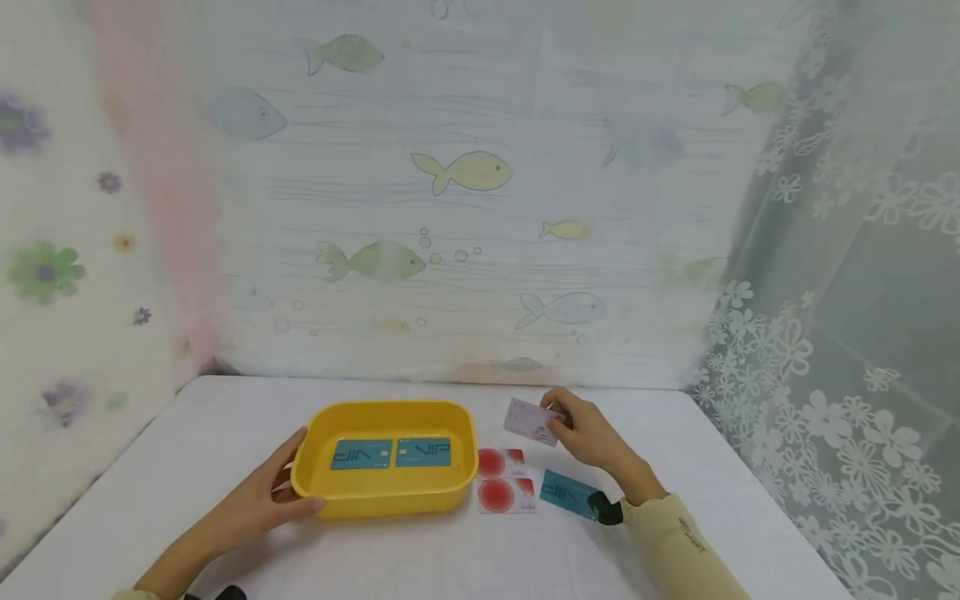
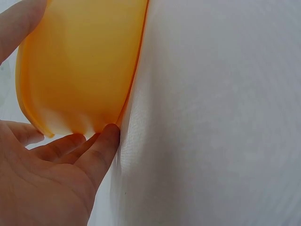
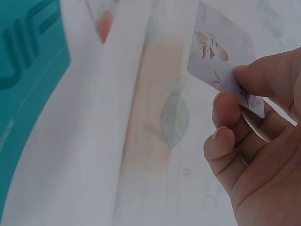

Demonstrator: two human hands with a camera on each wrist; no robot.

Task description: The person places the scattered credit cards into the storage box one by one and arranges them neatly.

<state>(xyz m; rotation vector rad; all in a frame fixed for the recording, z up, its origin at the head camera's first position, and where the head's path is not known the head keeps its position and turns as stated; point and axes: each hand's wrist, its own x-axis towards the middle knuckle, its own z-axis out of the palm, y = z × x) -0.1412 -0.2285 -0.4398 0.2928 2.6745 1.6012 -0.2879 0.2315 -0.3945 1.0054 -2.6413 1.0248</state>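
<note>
My right hand (image 1: pixel 588 429) pinches a pale card (image 1: pixel 529 421) with small printed figures, held above the table to the right of a yellow plastic basin (image 1: pixel 390 505). In the right wrist view, thumb and curled fingers clasp one end of this card (image 3: pixel 218 52). At the basin's left end, my left hand (image 1: pixel 262 500) holds the wall, its thumb by the front corner and its fingers along the side. The left wrist view has the fingertips (image 2: pixel 111 133) against the yellow wall. Inside the basin lie two teal VIP cards (image 1: pixel 362 454), side by side.
Two white cards with red circles (image 1: pixel 497 496) lie one behind the other just right of the basin. Another teal VIP card (image 1: pixel 564 493) lies beside them, partly behind the right wrist's black strap. White cloth (image 1: pixel 420 558) covers the table; a fish-patterned curtain (image 1: pixel 465 275) hangs behind.
</note>
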